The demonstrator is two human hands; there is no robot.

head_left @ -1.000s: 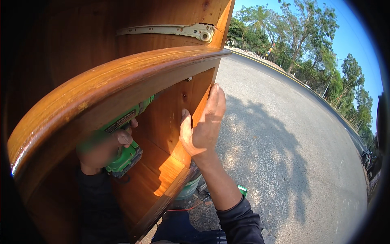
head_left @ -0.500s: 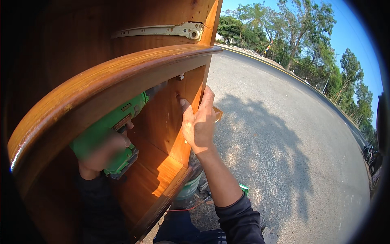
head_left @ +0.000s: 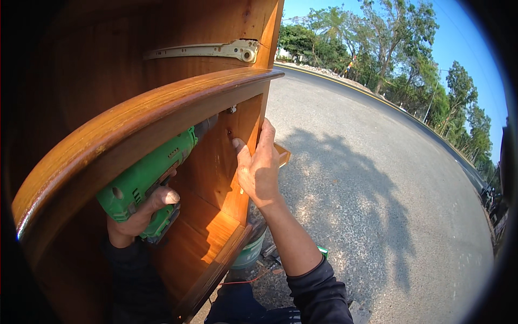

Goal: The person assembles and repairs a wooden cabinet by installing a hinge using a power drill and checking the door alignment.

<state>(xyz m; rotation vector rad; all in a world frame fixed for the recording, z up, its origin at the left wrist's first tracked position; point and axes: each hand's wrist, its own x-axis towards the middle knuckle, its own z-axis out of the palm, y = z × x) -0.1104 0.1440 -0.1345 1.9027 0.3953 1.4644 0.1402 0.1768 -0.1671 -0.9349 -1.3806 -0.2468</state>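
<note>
My left hand (head_left: 145,213) is wrapped round the handle of a green cordless drill (head_left: 143,170), inside a varnished wooden cabinet. The drill slants up and right, its dark chuck (head_left: 204,128) close to the inner face of the side panel (head_left: 216,162). Its tip is hidden, so I cannot tell whether a bit touches the wood. My right hand (head_left: 260,171) grips the panel's front edge, thumb on the inner face below a small dark hole (head_left: 229,132), fingers round the outside. A small metal fitting (head_left: 232,109) sits above that hole.
A thick curved wooden rail (head_left: 129,113) crosses over the drill. Above it, a cream metal drawer slide (head_left: 208,51) is fixed to the panel. Below stand a greenish bucket (head_left: 249,255) and an orange cord (head_left: 245,281). Grey pavement (head_left: 345,162) and a road lie to the right.
The view has shifted slightly, so the cabinet and right hand appear a little further left. My left hand and the drill, blurred before, now show sharply. Both hands keep their holds.
</note>
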